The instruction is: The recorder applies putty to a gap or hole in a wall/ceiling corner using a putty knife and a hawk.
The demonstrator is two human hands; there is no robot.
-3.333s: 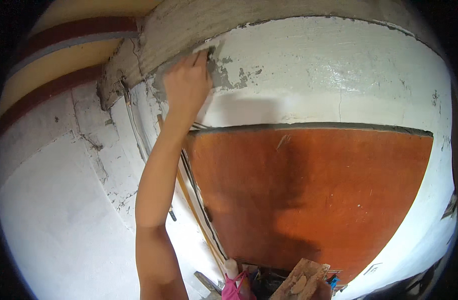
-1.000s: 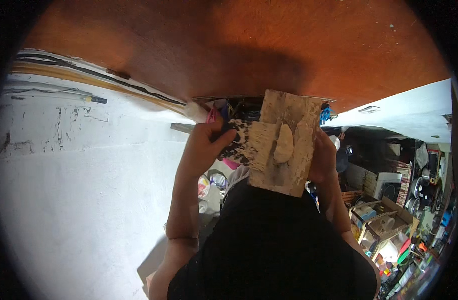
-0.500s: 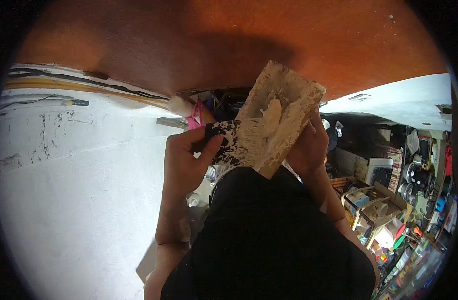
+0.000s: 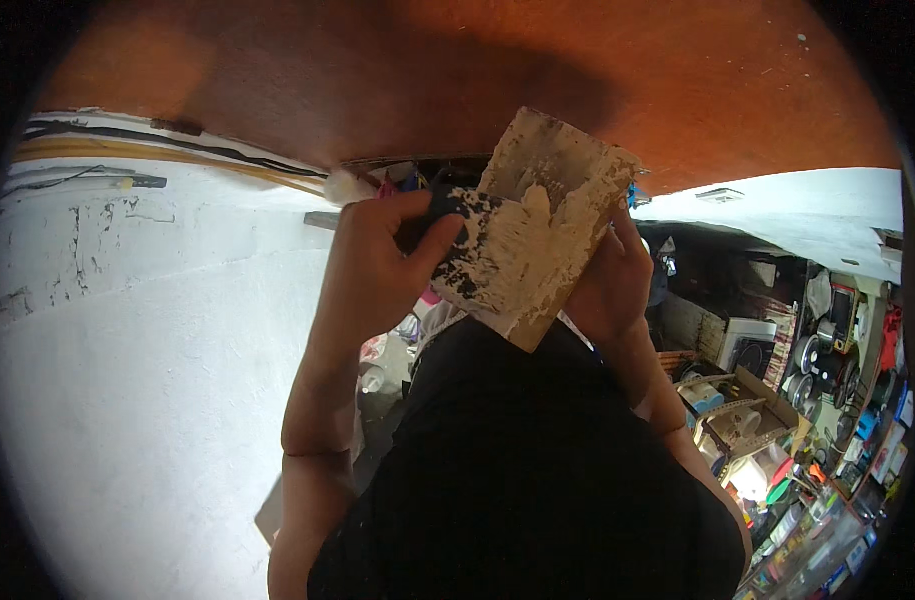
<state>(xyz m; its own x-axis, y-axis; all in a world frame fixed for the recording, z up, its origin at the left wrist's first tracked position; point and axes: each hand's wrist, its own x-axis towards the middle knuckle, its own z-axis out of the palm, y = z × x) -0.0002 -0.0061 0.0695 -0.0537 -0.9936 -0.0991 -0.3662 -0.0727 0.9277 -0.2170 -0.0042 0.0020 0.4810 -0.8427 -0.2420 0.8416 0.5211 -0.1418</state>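
My left hand [image 4: 382, 262] grips a flat dark scraper [image 4: 464, 255] smeared with pale putty, with the thumb pressed on its face. The scraper lies against a board [image 4: 574, 206] coated in beige putty, with a lumpy mound near the middle. My right hand [image 4: 617, 280] holds that board from the right side, its fingers partly hidden behind it. Both are held at chest height, over my dark clothing.
An orange-painted panel [image 4: 377, 70] spans the top, with cables [image 4: 207, 145] along its left edge beside a white wall [image 4: 137, 380]. Behind my right arm are a rack [image 4: 737, 400], pots [image 4: 807, 390], a white appliance [image 4: 747, 340] and assorted household items.
My left hand has come down from the upper wall to the board. Over the last second the board has tilted clockwise and risen slightly; the scraper has moved with it.
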